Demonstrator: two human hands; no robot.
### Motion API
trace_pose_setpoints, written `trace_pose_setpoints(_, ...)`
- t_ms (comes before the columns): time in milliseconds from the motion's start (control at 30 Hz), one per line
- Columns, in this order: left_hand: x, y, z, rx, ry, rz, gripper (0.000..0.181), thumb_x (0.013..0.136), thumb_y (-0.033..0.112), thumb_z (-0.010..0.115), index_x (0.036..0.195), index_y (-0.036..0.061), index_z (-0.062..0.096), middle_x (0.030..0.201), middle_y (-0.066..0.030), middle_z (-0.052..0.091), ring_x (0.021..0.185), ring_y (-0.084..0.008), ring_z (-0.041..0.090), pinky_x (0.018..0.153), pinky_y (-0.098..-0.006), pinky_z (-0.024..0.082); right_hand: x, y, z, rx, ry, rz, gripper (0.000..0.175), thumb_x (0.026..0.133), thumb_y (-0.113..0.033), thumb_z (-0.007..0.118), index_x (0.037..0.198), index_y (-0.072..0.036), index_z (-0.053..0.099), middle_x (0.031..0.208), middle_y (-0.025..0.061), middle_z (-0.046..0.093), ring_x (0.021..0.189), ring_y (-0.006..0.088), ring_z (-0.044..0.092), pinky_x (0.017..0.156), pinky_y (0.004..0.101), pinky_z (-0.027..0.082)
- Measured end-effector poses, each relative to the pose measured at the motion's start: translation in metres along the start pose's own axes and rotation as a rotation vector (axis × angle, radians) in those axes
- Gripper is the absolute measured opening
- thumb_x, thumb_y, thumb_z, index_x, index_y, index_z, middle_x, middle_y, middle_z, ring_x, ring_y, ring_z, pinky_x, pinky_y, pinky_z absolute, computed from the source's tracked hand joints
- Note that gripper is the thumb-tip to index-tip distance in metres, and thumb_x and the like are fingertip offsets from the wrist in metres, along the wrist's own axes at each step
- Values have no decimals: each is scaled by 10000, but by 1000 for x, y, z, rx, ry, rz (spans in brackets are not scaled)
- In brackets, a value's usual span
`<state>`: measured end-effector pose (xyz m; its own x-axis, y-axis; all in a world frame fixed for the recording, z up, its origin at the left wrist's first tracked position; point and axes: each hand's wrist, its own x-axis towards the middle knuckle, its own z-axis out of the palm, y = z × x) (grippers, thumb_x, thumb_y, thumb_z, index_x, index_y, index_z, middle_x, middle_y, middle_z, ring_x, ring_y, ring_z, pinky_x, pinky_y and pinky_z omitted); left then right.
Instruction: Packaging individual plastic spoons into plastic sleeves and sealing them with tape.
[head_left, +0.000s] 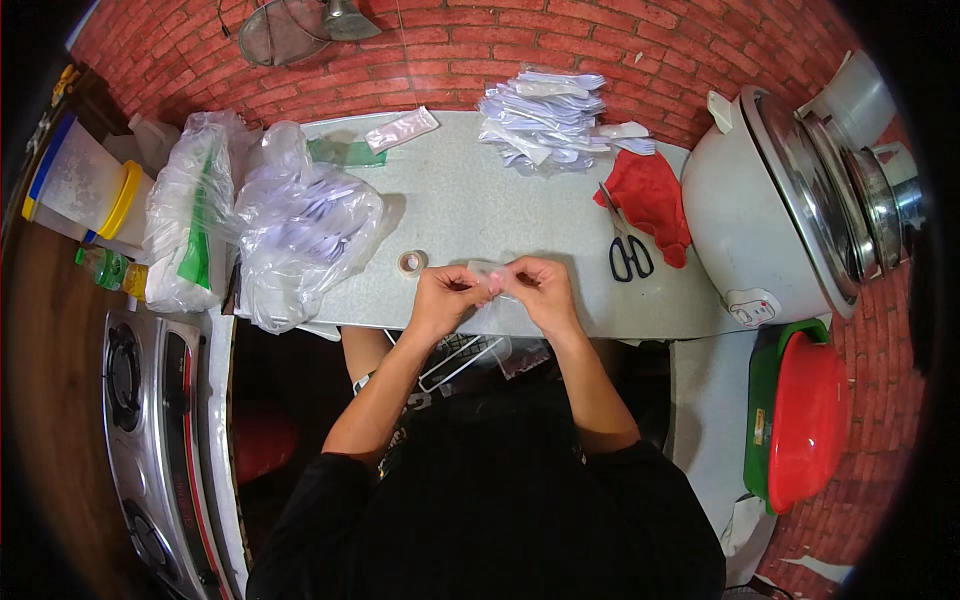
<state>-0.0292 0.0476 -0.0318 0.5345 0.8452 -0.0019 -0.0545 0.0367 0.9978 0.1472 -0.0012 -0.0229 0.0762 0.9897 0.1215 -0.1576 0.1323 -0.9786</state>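
Note:
Near the table's front edge, my left hand and my right hand pinch a small clear plastic sleeve between thumbs and fingers. Something pinkish shows at the sleeve's middle; whether it is print or contents I cannot tell. Just beyond my left hand lies a small roll of tape. To the right of my right hand, a pair of scissors with dark handles rests partly on a red cloth. A pile of white plastic forks in clear wrappers sits at the back.
A clear bag of white plastic cutlery stands left, beside another filled bag. A pink-and-white packet and green plastic lie behind. A large rice cooker bounds the right. A gas stove and red basin flank me.

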Motion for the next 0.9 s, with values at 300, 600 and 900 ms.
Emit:
trace_pose_setpoints(300, -5, 17, 15, -267, -78, -154, 135, 874, 78, 709, 910, -51, 726, 773, -95, 700, 700, -132, 637, 675, -259, 513, 4, -3, -1, -133, 212, -7, 202, 859, -125, 750, 729, 2, 662, 688, -1, 639, 645, 39, 527, 583, 210, 417)
trace_pose_setpoints(600, -5, 6, 8, -18, -80, -196, 122, 863, 84, 730, 854, -37, 724, 752, -80, 686, 642, -107, 601, 589, -253, 474, 1, -12, 5, 13, 99, 24, 113, 868, -94, 728, 880, 13, 694, 773, 8, 667, 701, 46, 566, 628, 212, 448)
trace_pose_setpoints(900, -6, 12, 6, 5, -110, -177, 124, 879, 72, 713, 900, -49, 728, 785, -80, 701, 686, -112, 622, 638, -246, 498, -1, -2, -1, -32, 86, 54, 89, 858, -55, 724, 892, 18, 688, 802, 24, 685, 735, 63, 608, 677, 217, 486)
